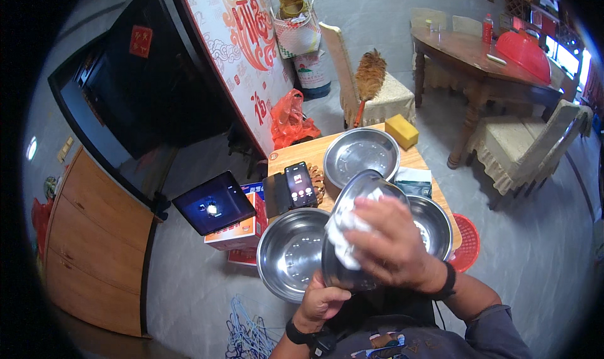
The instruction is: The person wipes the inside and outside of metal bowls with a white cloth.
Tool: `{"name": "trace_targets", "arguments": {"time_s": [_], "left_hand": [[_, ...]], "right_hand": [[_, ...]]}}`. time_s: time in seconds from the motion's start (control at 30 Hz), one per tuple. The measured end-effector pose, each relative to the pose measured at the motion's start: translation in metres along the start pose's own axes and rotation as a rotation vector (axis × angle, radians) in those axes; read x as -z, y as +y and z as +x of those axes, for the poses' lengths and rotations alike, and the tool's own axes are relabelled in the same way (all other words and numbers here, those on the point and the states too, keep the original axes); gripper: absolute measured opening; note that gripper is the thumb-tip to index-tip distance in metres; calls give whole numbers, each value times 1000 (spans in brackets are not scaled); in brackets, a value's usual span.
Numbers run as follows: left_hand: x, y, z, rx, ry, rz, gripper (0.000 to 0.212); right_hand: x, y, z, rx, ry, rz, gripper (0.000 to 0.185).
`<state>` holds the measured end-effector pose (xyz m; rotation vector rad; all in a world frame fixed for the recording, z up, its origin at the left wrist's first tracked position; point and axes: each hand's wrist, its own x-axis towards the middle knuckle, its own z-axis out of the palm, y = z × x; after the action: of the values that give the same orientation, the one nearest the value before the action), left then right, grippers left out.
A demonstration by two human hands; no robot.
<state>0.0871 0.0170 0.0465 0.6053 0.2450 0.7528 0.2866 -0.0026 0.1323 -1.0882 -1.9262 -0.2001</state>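
Note:
My left hand (325, 298) grips the near rim of a stainless steel basin (336, 264), which is held up and tilted. Against its inside, my right hand (394, 241) presses a white cloth or wad of tissue (345, 231); the hand is slightly blurred. Three more steel basins surround it: one at the left (290, 260), a second at the back of the small wooden table (311, 147), and a third on the right (436, 224), partly hidden by my right hand. A yellow sponge (402, 131) lies at the table's far right corner.
A phone (300, 184) in an opened case lies on the table, near a green-and-white packet (413, 182). Left of it, a tablet (214, 203) leans by stacked boxes (240, 229). A red plastic basket (466, 243) stands at right, and clothes hangers (247, 330) lie on the floor.

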Motion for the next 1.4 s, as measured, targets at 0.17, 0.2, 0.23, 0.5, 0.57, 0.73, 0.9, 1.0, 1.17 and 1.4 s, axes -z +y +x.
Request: {"name": "trace_targets", "arguments": {"time_s": [0.17, 0.2, 0.23, 0.5, 0.57, 0.73, 0.9, 1.0, 1.17, 1.4], "left_hand": [[11, 1, -5, -3, -23, 91, 49], [7, 1, -4, -12, -29, 84, 48], [4, 1, -3, -22, -31, 78, 47], [23, 7, -9, -14, -76, 101, 49], [12, 14, -14, -18, -24, 18, 49], [10, 18, -10, -131, 75, -188, 67], [38, 18, -8, -150, 119, -307, 46], [53, 17, 2, -179, 80, -388, 27], [32, 9, 6, -131, 118, -296, 45], [24, 19, -4, -201, 213, -198, 57]], "right_hand": [[10, 4, 8, -401, 111, 195, 32], [5, -3, 5, -255, 134, 49, 30], [5, -16, 3, -151, 77, -52, 30], [4, 8, 11, -97, 38, 73, 32], [10, 23, 16, -329, 41, 335, 26], [-4, 44, -8, -552, 230, 468, 28], [-29, 16, -50, -550, 324, 296, 33], [-47, -6, -83, -451, 177, 252, 42], [-56, -34, -76, -92, -82, 25, 46], [-44, -21, -51, -46, -16, 112, 41]]}}
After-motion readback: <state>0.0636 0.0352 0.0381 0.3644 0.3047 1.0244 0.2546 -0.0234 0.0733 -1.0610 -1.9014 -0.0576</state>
